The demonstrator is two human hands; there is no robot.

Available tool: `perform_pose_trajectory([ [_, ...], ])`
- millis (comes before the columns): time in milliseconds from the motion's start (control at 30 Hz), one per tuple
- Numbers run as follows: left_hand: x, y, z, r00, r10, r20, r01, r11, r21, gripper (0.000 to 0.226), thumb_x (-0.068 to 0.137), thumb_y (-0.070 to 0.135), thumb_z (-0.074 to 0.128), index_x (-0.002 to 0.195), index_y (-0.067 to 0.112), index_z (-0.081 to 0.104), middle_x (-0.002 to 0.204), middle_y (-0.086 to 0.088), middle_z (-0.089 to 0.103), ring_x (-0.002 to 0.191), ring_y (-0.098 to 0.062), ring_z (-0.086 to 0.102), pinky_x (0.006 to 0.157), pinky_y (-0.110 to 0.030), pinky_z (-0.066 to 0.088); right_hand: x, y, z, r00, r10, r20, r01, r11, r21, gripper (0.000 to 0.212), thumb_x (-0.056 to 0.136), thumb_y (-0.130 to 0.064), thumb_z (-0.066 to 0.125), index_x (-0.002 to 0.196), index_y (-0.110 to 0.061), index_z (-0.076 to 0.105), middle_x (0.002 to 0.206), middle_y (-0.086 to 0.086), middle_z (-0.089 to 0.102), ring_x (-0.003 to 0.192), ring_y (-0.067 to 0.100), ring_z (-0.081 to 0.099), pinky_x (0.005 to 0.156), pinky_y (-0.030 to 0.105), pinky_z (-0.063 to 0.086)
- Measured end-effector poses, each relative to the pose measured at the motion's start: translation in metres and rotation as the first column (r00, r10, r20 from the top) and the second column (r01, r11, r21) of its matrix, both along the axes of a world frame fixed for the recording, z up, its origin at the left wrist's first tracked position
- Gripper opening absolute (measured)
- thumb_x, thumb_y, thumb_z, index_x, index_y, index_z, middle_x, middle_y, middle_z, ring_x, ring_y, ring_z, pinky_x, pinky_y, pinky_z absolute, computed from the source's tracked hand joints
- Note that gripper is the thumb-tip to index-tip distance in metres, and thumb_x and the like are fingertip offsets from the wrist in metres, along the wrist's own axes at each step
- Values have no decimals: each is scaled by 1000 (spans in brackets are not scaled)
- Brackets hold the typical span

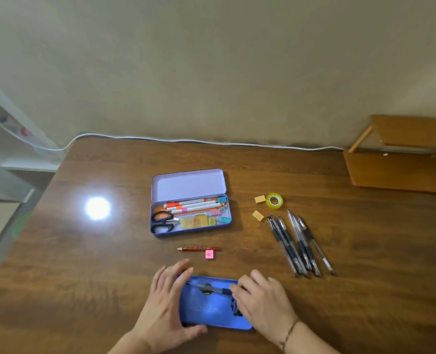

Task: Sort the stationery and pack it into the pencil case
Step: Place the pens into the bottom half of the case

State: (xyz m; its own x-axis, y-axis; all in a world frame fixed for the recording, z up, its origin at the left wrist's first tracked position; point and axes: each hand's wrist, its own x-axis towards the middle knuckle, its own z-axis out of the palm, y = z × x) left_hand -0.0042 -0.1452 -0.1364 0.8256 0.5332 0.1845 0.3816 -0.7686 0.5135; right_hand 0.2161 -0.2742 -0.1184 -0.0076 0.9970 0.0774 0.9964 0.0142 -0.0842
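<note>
A lilac tin pencil case (188, 183) lies open mid-table. It holds black scissors (163, 222), orange and pink markers (194, 205), coloured binder clips (223, 200) and yellow sticky tabs. A flat blue box (206, 307) with a dark pen-like tool in it lies near the front edge. My left hand (165, 302) grips its left end. My right hand (265, 302) covers its right end, fingertips by the tool. Between the two boxes lie a red pencil (199, 249) and a small pink block (209, 254). Several black pens (298, 244) lie to the right.
A yellow-green tape roll (274, 200) and two tan erasers (260, 199) (257, 215) sit right of the lilac case. A wooden shelf (400, 169) stands at the back right. A white cable (211, 142) runs along the table's far edge. Lamp glare shows on the left.
</note>
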Motion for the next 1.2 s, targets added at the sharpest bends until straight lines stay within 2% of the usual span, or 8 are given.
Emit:
perform_pose_trajectory([
  [133,22,-9,4,996,19,-83,-21,999,-26,106,57,76,72,143,30,31,136,13,42,123,-14,40,105,-37,27,6,10,0,998,-55,-14,55,998,22,14,81,-44,57,83,-31,62,77,-13,55,73,13,50,46,27,40],
  [267,42,-22,4,986,137,-96,-142,989,-47,100,51,71,74,134,24,46,127,12,54,116,-16,42,102,-37,28,38,-2,5,879,-413,-237,438,897,60,15,85,-39,61,91,-29,69,85,-14,61,78,12,56,49,20,42],
  [333,46,-26,5,980,170,-104,-176,983,-46,98,51,72,74,133,25,49,126,11,54,116,-15,41,102,-35,27,57,-13,4,795,-571,-204,584,812,4,15,80,-36,69,92,-27,71,86,-12,61,78,12,57,49,17,36],
  [600,63,-37,2,966,202,-161,-205,979,-1,84,63,78,64,132,31,52,130,9,53,120,-20,43,110,-39,21,88,-19,7,697,-709,-108,710,704,-35,29,81,-43,67,103,-24,67,96,-4,63,83,17,55,51,21,35],
  [733,73,-42,1,962,204,-181,-205,979,14,59,78,75,54,122,37,60,133,7,54,122,-23,44,111,-48,23,95,-20,12,737,-676,-30,676,737,11,14,82,-32,66,90,-22,73,84,-4,64,77,19,53,48,21,32],
  [933,89,-43,-2,936,334,-114,-335,942,7,15,83,42,63,95,35,69,118,11,63,113,-23,49,98,-37,28,97,-27,12,825,-563,53,563,826,17,13,74,-28,75,82,-19,74,73,-4,64,71,20,56,47,21,32],
  [1067,99,-37,0,924,376,-65,-380,923,-55,13,80,32,68,92,33,68,104,16,65,105,-18,48,91,-30,24,104,-38,15,798,-589,-125,602,785,148,10,77,-22,75,87,-19,75,80,-6,69,76,18,59,51,20,38],
  [1200,105,-36,6,910,415,10,-405,893,-198,33,80,13,74,109,26,66,103,29,55,104,2,38,95,-33,32,87,-49,6,940,-283,-191,326,911,254,13,83,-30,65,89,-22,73,86,-10,67,79,15,57,63,23,48],
])
